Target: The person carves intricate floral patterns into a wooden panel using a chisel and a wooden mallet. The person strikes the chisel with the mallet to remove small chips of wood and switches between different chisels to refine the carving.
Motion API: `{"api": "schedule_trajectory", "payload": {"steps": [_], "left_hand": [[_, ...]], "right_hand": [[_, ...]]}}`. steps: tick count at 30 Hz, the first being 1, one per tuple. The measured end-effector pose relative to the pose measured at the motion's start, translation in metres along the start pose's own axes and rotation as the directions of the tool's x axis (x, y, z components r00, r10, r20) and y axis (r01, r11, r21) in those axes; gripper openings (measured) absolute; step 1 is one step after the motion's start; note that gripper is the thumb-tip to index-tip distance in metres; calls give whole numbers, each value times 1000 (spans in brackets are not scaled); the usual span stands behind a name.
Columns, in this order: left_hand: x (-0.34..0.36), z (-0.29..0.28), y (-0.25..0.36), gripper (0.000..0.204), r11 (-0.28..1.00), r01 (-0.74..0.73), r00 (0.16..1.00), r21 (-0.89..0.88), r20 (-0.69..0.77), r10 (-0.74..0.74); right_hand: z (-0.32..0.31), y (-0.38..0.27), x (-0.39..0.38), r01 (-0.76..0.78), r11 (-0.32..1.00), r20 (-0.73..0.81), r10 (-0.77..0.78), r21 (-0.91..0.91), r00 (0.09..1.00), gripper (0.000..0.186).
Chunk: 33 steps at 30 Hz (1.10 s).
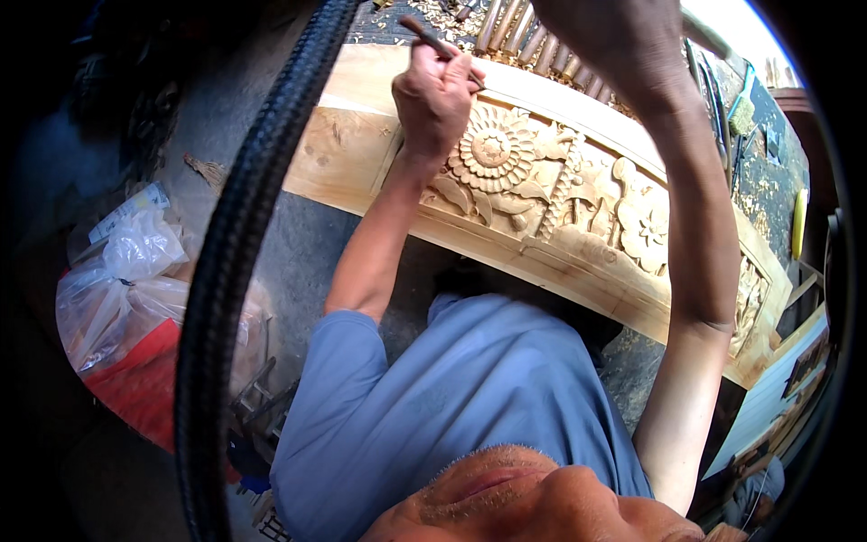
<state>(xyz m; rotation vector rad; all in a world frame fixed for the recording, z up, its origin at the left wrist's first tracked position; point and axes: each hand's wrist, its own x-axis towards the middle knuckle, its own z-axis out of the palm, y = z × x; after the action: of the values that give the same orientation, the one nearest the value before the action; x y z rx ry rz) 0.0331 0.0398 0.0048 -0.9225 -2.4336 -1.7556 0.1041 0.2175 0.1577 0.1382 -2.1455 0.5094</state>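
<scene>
My left hand (433, 104) is closed around a slim, dark carving chisel (423, 32). The tool slants down to the right, its lower end close to the raised border of a carved wooden panel (578, 257). Just below that hand, a round sunflower-like bloom (490, 151) stands out in relief, with leaves and a twisted stem beside it. My right hand (614, 27) reaches over the panel's far side, above a row of chisels (528, 34). Its fingers run past the top edge of the picture, so what they hold or touch is hidden.
Wood shavings (442, 16) litter the dark bench around the chisels. A brush (743, 113) with pale bristles and a yellow object (799, 224) lie at the right. Clear plastic bags (135, 271) sit on the left. A thick black braided cord (239, 244) crosses the view.
</scene>
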Motion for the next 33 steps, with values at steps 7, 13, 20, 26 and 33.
{"api": "schedule_trajectory", "payload": {"steps": [7, 13, 20, 26, 33], "left_hand": [[-4, 6, 7, 8, 976, -170, 985, 138, 10, 170], [-1, 1, 3, 13, 971, 136, 990, -197, -8, -140], [-12, 15, 13, 12, 975, -137, 990, 173, 7, 138], [-9, 5, 6, 13, 993, 106, 994, -47, -16, -107], [-9, 12, 15, 8, 929, -267, 963, 256, 28, 269]], "right_hand": [[15, 13, -18, 172, 945, 130, -140, -277, 982, 37], [-5, -6, 1, -120, 986, -26, 123, 112, 992, 32], [8, 3, -29, 195, 877, 384, -13, -440, 923, 30], [-10, 9, -7, 6, 991, 82, 5, -134, 997, 26], [12, 14, -29, 295, 776, 244, -186, -557, 952, 31]]}}
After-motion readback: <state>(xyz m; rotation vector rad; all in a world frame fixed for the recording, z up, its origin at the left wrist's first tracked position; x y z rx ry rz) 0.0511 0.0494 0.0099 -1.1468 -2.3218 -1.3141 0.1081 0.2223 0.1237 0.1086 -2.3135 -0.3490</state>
